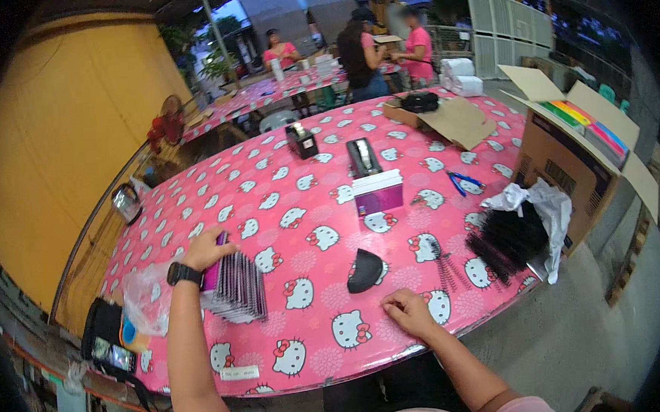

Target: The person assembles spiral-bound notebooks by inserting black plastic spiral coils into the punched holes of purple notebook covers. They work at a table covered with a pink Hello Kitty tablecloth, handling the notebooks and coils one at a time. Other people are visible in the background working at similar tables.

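At the left of the table, my left hand (pixel 207 251), with a dark watch on its wrist, grips the far end of a row of thin purple-and-white cards (pixel 237 289). The cards stand close together and lean on one another. My right hand (pixel 410 313) rests at the near edge of the table, fingers curled in and nothing visible in them. Just beyond it lies a black wedge-shaped piece (pixel 364 270). Farther off, a purple box or stack with white tops (pixel 378 193) stands in front of a black tape dispenser (pixel 362 157).
The pink patterned tablecloth (pixel 311 207) also bears blue-handled pliers (pixel 461 183), black bristly strips (pixel 502 244) and a clear plastic bag (pixel 154 298). An open cardboard box (pixel 565 165) stands at the right. Several people in pink work at a far table (pixel 244 99).
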A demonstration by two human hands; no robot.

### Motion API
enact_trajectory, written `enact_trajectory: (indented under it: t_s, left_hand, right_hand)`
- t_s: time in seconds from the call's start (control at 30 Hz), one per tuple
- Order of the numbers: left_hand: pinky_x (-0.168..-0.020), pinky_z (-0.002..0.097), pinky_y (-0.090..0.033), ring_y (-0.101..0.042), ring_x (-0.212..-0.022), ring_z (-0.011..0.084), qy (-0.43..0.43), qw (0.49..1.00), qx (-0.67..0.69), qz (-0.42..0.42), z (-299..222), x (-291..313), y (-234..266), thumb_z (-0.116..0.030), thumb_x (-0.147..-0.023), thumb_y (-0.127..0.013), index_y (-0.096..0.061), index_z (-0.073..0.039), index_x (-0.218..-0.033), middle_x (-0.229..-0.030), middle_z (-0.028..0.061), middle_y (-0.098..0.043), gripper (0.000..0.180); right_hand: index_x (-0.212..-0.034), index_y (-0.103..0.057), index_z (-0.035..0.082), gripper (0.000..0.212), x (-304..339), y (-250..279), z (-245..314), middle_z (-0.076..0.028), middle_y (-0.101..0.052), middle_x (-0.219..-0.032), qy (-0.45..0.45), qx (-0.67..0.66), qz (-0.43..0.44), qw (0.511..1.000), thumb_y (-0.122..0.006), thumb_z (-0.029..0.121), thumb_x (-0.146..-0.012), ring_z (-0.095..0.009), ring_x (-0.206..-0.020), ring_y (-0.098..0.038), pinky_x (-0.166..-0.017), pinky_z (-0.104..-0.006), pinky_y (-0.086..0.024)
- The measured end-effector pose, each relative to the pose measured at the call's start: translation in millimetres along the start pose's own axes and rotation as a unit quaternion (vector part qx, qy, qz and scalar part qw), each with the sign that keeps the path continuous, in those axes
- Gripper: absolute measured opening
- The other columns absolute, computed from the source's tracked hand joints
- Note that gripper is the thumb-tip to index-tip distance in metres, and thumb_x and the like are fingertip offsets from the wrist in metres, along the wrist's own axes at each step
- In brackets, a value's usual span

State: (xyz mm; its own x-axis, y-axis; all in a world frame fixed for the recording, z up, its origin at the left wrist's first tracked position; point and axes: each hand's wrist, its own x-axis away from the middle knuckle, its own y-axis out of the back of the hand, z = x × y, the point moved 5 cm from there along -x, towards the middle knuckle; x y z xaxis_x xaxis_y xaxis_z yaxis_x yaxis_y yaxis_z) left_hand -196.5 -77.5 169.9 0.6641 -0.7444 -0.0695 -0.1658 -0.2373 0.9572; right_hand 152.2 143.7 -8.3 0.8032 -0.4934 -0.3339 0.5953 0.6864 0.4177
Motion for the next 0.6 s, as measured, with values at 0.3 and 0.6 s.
enact_trajectory:
  t_s: [0.3,0.6]
  left_hand:
    - [-0.101,0.0505,-0.028,-0.039,-0.123,0.0345,0.024,0.999,-0.033,0.017,6.5,-2.7,2.7,-0.044,-0.062,-0.067,-0.051,-0.011,-0.124,-0.130,0.0176,-0.047,0.072]
    - [-0.096,0.0392,-0.039,-0.047,-0.115,0.0369,0.164,0.986,-0.020,0.034,44.1,7.1,6.8,-0.050,-0.054,-0.068,-0.051,0.004,-0.120,-0.125,0.0266,-0.047,0.087]
  right_hand:
    - [-0.090,-0.062,0.003,0.017,-0.7,-1.8,-2.0,-0.012,-0.060,-0.082,0.012,-0.017,0.013,1.000,-0.059,0.015,-0.078,-0.026,-0.082,-0.056,-0.073,-0.0357,-0.046]
    - [-0.113,-0.054,0.008,0.041,-34.6,-0.3,-8.9,-0.016,-0.051,-0.111,0.062,0.015,-0.126,0.990,-0.063,0.020,-0.074,-0.034,-0.106,-0.046,-0.091,-0.0407,-0.038]
